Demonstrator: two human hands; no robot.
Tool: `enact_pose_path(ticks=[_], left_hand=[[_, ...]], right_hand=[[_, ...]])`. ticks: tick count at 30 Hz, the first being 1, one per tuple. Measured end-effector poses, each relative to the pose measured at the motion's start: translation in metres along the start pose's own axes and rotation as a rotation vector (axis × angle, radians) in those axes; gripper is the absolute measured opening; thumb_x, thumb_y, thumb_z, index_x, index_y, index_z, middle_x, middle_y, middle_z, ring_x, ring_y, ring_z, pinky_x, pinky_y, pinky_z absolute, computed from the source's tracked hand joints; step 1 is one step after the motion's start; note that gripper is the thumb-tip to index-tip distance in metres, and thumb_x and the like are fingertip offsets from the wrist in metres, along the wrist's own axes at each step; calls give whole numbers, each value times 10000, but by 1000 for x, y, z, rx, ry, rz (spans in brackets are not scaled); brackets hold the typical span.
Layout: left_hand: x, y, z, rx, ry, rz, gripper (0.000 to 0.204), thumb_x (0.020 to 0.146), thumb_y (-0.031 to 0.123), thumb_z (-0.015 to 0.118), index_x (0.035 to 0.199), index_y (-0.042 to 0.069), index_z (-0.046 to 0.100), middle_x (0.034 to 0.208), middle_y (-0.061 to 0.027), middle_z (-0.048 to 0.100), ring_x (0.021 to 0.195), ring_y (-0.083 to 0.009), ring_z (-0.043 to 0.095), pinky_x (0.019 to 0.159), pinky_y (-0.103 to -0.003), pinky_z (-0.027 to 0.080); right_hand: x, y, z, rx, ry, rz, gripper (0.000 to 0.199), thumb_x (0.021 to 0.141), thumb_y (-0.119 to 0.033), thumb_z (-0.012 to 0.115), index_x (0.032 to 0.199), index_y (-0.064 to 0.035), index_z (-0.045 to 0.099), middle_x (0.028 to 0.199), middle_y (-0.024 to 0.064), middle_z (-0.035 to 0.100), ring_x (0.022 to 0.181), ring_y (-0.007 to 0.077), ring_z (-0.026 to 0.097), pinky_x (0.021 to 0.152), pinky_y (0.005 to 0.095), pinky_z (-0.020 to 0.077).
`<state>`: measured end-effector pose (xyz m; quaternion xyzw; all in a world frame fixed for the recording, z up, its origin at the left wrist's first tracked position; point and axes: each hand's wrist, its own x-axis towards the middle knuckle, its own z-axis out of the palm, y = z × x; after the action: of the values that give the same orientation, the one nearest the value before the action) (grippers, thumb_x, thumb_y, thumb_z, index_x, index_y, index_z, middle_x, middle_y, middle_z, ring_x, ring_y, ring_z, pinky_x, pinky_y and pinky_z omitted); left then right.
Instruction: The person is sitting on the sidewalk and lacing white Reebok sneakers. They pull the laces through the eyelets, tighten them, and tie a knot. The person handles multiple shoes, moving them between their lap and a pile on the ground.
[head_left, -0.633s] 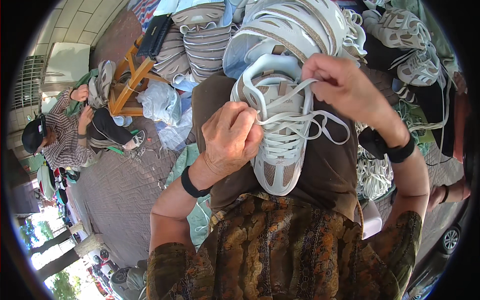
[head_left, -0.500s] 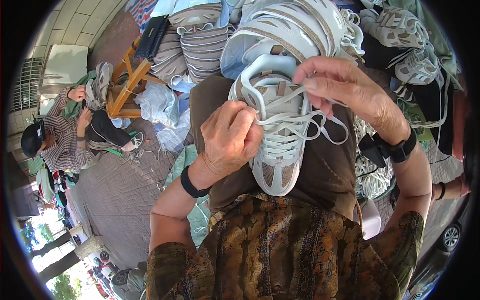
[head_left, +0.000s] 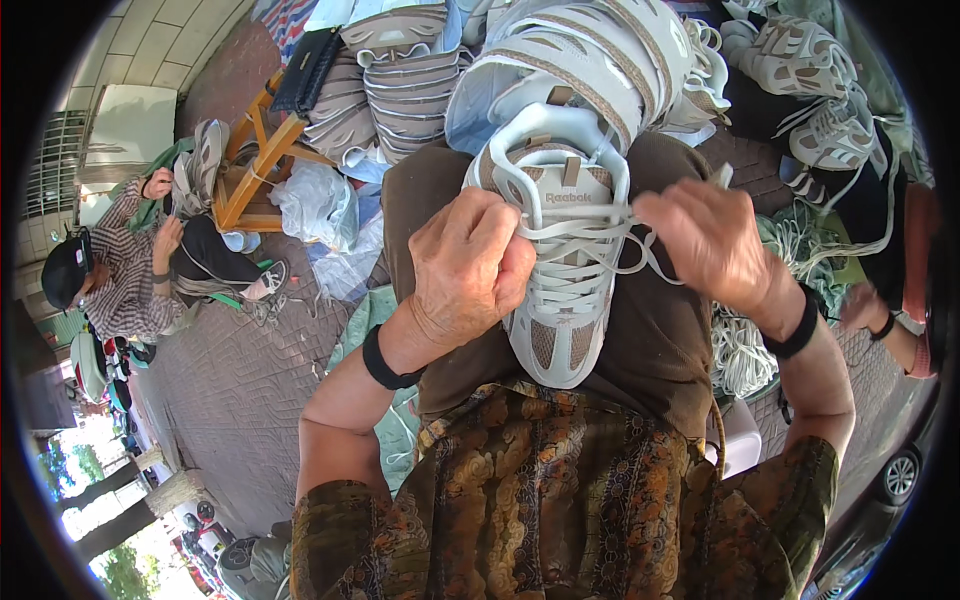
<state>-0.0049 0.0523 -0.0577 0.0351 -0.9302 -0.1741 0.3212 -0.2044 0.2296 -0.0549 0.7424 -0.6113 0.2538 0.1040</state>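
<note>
A white and beige sneaker [head_left: 560, 350] rests across my lap, toe toward me, its tongue [head_left: 570, 185] standing up. White shoelace [head_left: 580, 213] zigzags through the eyelets, with a loose loop at the right side. Against the left eyelet edge, my left hand [head_left: 468, 262] is closed in a pinch on the lace; its fingertips are partly hidden. My right hand [head_left: 712, 245], blurred by motion, is closed on the lace to the right of the shoe. A stretch of lace runs from the upper eyelets to its fingers, and a lace end shows above the hand.
Stacked shoe uppers [head_left: 410, 100] lie beyond my knees, with more sneakers [head_left: 800, 60] at far right. A bundle of white laces [head_left: 745, 350] sits beside my right leg. Another person's hand [head_left: 868, 308] is at right; a seated person [head_left: 120, 260] works at left near a wooden stool [head_left: 265, 165].
My right hand has moved right and down, drawing the lace sideways across the tongue. My left hand stays at the left eyelets. At right, the other person's hand has risen into view.
</note>
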Motion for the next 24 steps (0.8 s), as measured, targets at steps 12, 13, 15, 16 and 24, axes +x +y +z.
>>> enact_pose_path(ticks=[12, 13, 15, 16, 24], left_hand=[[-6, 3, -7, -191, -55, -236, 88, 789, -44, 598, 805, -7, 520, 713, -102, 533, 602, -218, 554, 557, -309, 444], [-5, 4, -8, -192, -72, -250, 87, 793, -35, 606, 812, -5, 526, 717, -100, 541, 608, -210, 559, 565, -304, 448], [-2, 5, -12, -195, -107, -277, 87, 802, -19, 621, 827, 0, 539, 726, -95, 556, 621, -193, 569, 583, -293, 457], [0, 4, -15, -237, -138, -303, 78, 812, -17, 620, 842, 1, 550, 737, -87, 569, 632, -177, 573, 598, -283, 461], [22, -9, -45, -173, -96, -235, 86, 853, -36, 594, 927, 9, 591, 768, -86, 621, 666, -154, 610, 640, -265, 491]], right_hand=[[13, 8, 22, 109, 151, 313, 97, 811, -44, 606, 906, -63, 613, 822, 86, 600, 815, 300, 574, 733, 391, 439], [11, 6, 20, 88, 170, 325, 100, 813, -43, 604, 910, -64, 614, 831, 90, 599, 817, 303, 575, 738, 394, 440], [7, 5, 16, 46, 210, 350, 106, 816, -41, 601, 919, -64, 615, 850, 97, 595, 823, 308, 578, 747, 401, 443], [3, 5, 15, 50, 231, 361, 131, 811, -38, 604, 940, -58, 616, 869, 106, 591, 829, 320, 580, 742, 401, 451], [-13, -12, 10, 181, 148, 326, 263, 746, 12, 662, 991, -57, 598, 846, 99, 600, 798, 313, 585, 688, 397, 467]])
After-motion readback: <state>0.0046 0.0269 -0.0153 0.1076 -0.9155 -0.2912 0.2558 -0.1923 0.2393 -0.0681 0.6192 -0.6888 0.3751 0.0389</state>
